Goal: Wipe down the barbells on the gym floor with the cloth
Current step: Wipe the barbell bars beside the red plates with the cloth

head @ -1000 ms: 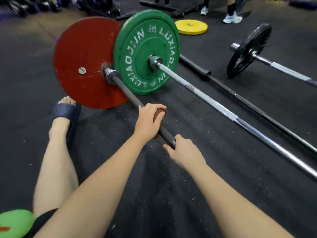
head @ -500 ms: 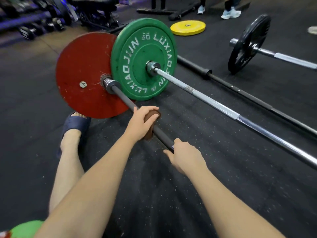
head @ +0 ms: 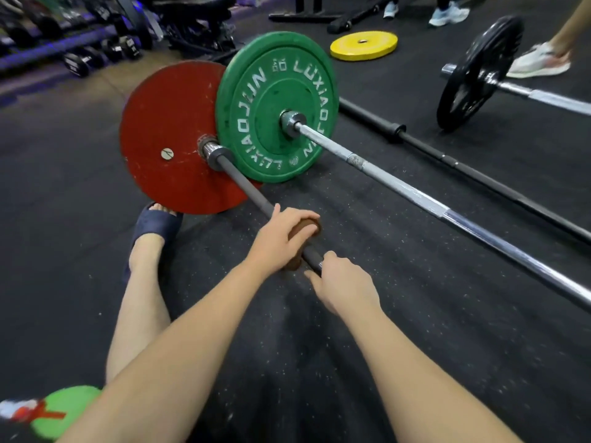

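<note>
Right, from the head camera: the left hand (head: 281, 238) is curled over a brown cloth (head: 307, 226), wrapping it round the shaft of the dark barbell (head: 246, 190), which lies on the gym floor (head: 415, 330) with its red plate (head: 166, 123) at the far end. Just beside it, nearer the body, the right hand (head: 345, 286) is closed round the bare shaft, steadying it. That bar looks heavy and rigid, so it should take firm pressure, though its round plate could let it roll, hence the second grip. The cloth is soft and will bunch, so keep it fully wrapped. A chrome barbell (head: 415, 196) with a green plate (head: 265, 100) lies alongside, apart, likely next.
</note>
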Motion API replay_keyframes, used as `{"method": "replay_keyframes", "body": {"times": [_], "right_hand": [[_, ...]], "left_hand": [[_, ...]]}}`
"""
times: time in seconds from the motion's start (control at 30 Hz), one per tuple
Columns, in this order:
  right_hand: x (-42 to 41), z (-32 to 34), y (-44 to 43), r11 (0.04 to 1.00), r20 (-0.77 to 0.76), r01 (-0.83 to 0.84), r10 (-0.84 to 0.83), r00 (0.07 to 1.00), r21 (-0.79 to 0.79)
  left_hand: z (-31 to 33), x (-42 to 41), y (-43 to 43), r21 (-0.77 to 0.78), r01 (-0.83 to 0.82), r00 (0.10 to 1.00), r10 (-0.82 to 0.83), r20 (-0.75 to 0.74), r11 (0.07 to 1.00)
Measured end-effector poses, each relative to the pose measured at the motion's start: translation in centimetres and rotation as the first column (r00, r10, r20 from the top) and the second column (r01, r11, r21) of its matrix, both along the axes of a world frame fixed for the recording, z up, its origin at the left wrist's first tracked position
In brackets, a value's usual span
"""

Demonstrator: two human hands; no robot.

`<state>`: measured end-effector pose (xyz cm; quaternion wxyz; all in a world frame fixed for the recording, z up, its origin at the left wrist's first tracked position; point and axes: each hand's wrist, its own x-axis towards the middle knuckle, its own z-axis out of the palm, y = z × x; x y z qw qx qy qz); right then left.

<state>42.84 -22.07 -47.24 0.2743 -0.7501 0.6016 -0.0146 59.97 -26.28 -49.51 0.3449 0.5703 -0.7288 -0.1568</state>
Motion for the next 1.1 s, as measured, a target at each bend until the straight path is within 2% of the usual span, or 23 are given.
{"method": "replay_keyframes", "body": {"times": [0.2,0.33,0.4,0.5,0.53,0.67,0.73,0.87,0.93,1.0,1.1], "right_hand": [[-0.2,-0.4,-0.1,0.999,-0.030,-0.027,0.026,0.999,-0.035],[0.1,-0.8,-0.6,0.999,-0.047,-0.023,0.022,0.999,-0.025],[0.1,-0.7,-0.6,1.000,-0.063,-0.018,0.016,0.998,-0.021],[0.2,-0.2,-0.4,0.999,-0.085,-0.014,0.011,0.996,-0.036],[0.2,-0.2,-0.3,0.999,-0.091,-0.013,0.009,0.996,-0.039],[0.4,0.2,0.0,1.000,-0.093,0.004,-0.004,0.996,-0.009],[0.5,0.4,-0.1,1.000,-0.088,0.007,-0.005,0.996,0.013],[1.1,1.1,0.3,0.999,-0.114,-0.028,0.033,0.993,0.041],[2.2,1.8,-0.4,0.999,-0.174,-0.052,0.048,0.984,-0.014],[3.7,2.5,-2.0,0.996,-0.168,-0.059,0.047,0.985,-0.067],[5.1,2.5,-4.9,0.998,-0.121,-0.063,0.065,0.991,0.015]], "left_hand": [[-0.1,4.4,-5.0,0.005,-0.286,0.955,0.286,-0.083,0.958],[-0.6,5.1,-6.8,0.000,-0.370,0.920,0.366,-0.140,0.929],[-0.3,5.1,-6.8,0.009,-0.335,0.939,0.335,-0.072,0.942],[0.8,4.5,-6.4,0.081,-0.259,0.961,0.248,0.123,0.963],[0.8,4.0,-5.9,0.079,-0.248,0.963,0.237,0.126,0.965],[-1.0,1.5,-2.6,0.004,-0.210,0.975,0.210,-0.076,0.978],[-1.7,1.5,-2.1,-0.023,-0.174,0.979,0.170,-0.112,0.985],[-1.2,2.7,-3.3,0.010,-0.146,0.989,0.147,-0.035,0.989],[-1.0,3.0,-3.8,0.011,-0.129,0.992,0.129,0.002,0.992],[-1.1,3.5,-4.6,0.019,-0.111,0.993,0.110,0.049,0.994],[-0.9,5.4,-6.5,0.022,-0.102,0.989,0.098,0.115,0.995]]}}
